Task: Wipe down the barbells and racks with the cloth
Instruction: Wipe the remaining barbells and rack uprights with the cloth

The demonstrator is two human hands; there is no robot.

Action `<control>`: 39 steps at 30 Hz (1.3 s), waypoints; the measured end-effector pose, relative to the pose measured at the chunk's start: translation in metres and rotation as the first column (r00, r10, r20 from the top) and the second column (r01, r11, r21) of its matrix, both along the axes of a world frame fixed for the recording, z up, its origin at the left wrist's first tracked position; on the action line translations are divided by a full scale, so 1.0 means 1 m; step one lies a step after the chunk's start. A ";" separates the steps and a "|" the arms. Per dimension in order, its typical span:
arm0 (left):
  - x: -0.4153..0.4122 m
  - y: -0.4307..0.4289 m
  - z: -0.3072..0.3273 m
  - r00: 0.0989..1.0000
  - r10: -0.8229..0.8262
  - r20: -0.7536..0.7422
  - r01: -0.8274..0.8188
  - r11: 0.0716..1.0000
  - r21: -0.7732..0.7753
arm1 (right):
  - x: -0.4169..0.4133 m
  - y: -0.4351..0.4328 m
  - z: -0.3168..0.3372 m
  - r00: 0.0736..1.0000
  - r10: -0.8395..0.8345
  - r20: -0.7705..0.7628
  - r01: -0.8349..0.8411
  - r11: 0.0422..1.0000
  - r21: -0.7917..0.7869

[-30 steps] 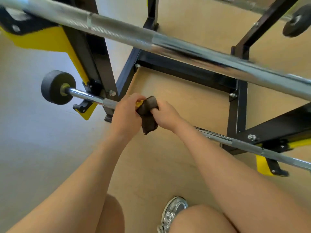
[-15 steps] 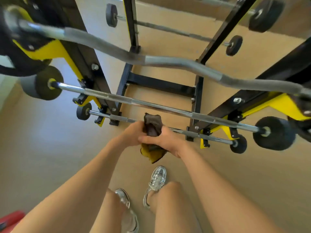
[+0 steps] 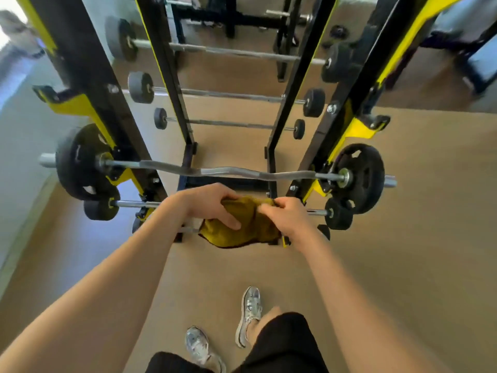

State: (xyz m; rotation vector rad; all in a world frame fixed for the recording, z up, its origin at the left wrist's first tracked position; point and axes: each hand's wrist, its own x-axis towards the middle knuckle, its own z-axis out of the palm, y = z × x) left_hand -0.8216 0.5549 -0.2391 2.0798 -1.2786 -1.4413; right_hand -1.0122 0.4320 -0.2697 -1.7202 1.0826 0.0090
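A yellow cloth (image 3: 242, 232) with a dark edge hangs spread between my hands in front of the rack. My left hand (image 3: 212, 203) grips its left part, fingers laid over the fabric. My right hand (image 3: 285, 216) pinches its top right corner. Just beyond them a curved chrome barbell (image 3: 228, 172) with black plates rests on the black and yellow rack (image 3: 113, 125). Below it a straight barbell (image 3: 137, 203) runs behind my hands, and a lower bar (image 3: 188, 229) is mostly hidden by the cloth.
Several more barbells (image 3: 228, 96) sit on the far side of the rack, between its black uprights (image 3: 289, 84). The floor is tan. My two silver shoes (image 3: 250, 313) stand below. Another dark frame (image 3: 470, 63) stands at the far right.
My view has risen and pulled back from the low bar. The cloth, bunched with its dark side out around the bar before, is now off the bar and opened yellow side out between both hands.
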 end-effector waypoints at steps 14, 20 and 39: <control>-0.083 -0.102 0.044 0.810 0.584 0.053 -0.564 0.801 -0.199 | -0.108 -0.119 0.082 0.941 0.163 0.295 -0.071 0.952 -0.299; -0.131 -0.176 0.058 0.803 0.546 -0.240 -0.595 0.758 -0.267 | -0.160 -0.201 0.083 0.984 0.098 0.148 0.009 0.803 -0.596; -0.105 -0.275 0.103 0.859 0.474 -0.193 -0.508 0.741 -0.439 | -0.112 -0.301 0.129 0.686 -0.406 0.604 0.286 0.913 0.290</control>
